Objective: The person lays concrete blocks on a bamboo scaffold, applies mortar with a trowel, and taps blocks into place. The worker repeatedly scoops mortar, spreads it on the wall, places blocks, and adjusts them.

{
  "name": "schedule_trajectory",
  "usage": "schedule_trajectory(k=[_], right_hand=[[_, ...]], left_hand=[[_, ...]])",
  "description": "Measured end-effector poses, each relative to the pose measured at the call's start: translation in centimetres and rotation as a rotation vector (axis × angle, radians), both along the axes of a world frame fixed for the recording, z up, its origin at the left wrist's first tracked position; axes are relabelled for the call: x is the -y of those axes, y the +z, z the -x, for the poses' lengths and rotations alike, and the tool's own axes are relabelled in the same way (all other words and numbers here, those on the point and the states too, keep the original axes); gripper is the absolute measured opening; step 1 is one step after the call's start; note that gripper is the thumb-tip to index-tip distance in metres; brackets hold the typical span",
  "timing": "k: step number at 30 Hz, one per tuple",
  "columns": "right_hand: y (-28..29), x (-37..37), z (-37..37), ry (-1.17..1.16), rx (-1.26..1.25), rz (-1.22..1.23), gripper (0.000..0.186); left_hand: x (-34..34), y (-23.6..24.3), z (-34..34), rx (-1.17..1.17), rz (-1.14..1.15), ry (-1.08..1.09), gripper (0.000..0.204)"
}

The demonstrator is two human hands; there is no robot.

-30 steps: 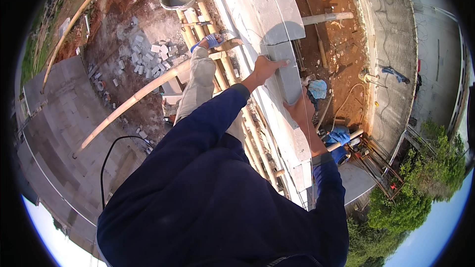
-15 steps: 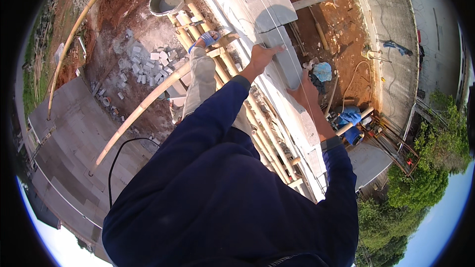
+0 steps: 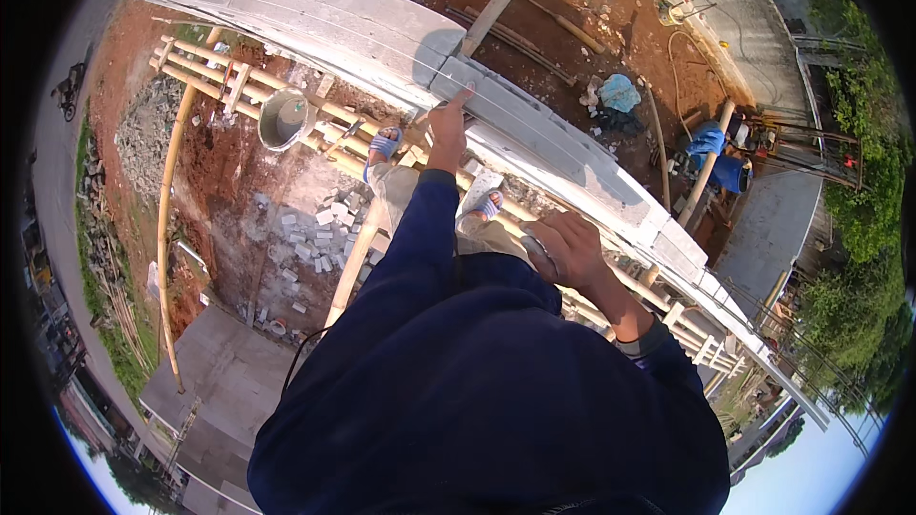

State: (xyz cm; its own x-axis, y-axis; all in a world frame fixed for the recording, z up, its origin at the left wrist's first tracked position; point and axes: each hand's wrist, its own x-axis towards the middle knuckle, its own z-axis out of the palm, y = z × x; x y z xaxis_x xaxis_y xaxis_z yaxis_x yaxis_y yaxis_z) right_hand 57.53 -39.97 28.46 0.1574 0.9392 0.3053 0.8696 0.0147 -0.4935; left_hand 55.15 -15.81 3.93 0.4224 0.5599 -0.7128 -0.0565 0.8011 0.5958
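My left hand reaches to the wall top, its index finger stretched onto a grey block and nothing held. That block lies in a row along the pale wall, next to a longer block on its left. A thin string line runs lengthwise over the row. My right hand is drawn back on the near side of the wall, in front of my body. Its fingers are curled round a small grey piece, whose kind I cannot make out.
Bamboo scaffolding runs along the wall's near side, under my sandalled feet. A mortar bucket stands on it at left. Broken blocks lie on the ground below. Beyond the wall are a wooden pole, a blue plastic bag and a blue barrel.
My right hand has left the block and come back toward my body, now closed round a grey piece. My left hand remains at the block. The view has turned along the wall.
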Motion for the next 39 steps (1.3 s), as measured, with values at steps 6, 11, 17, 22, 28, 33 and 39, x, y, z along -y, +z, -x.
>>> schedule_trajectory(k=[6,11,17,22,28,33,39], right_hand=[[-15.9,12.5,1.2,-0.886,-0.186,0.340,0.035],[-16.6,18.0,-6.0,-1.152,0.122,0.524,0.092],[-17.6,16.2,-10.9,-1.042,0.127,0.818,0.109],[-18.4,15.6,-11.6,-1.005,0.047,0.835,0.095],[-17.7,15.6,-11.3,-1.069,-0.005,0.869,0.099],[-18.5,15.8,-11.3,-1.020,0.063,0.825,0.096],[-18.7,16.5,-11.6,-0.998,0.088,0.824,0.097]], left_hand=[[-0.7,-2.0,0.1,0.043,0.009,0.003,0.063],[-0.9,-2.4,0.5,0.081,-0.028,-0.029,0.063],[-1.2,-2.2,0.6,0.112,-0.040,-0.088,0.066],[-2.8,-0.8,2.0,-0.268,-0.213,-0.289,0.077],[-6.9,5.6,6.3,-0.577,-1.746,-0.804,0.112],[-12.2,6.9,2.9,-0.442,-2.124,-1.420,0.106],[-13.7,3.8,2.1,-0.337,-2.136,-1.365,0.088]])
